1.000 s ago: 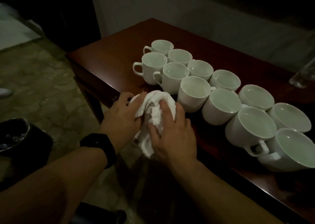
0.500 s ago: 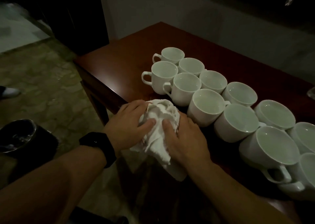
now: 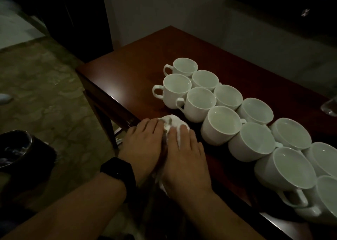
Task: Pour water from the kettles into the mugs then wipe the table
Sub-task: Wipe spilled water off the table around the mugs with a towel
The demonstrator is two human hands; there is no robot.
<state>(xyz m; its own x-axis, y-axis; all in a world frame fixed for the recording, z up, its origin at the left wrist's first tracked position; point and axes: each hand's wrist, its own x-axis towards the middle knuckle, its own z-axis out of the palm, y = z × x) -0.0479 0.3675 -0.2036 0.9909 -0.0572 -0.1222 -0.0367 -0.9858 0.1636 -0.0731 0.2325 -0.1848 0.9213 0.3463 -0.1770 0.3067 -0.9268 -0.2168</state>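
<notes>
Pressing hands flat, cloth lengthwise toward mugs

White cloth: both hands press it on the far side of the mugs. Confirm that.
Not quite. The head view shows the left hand and right hand pressing the white cloth on the near side of the mugs, by the table's front edge.

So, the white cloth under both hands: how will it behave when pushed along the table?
The white cloth is bunched and creased under the left hand and right hand, so it is probably soft and floppy. It likely slides easily on the glossy table, but could bump the nearest mug.
</notes>
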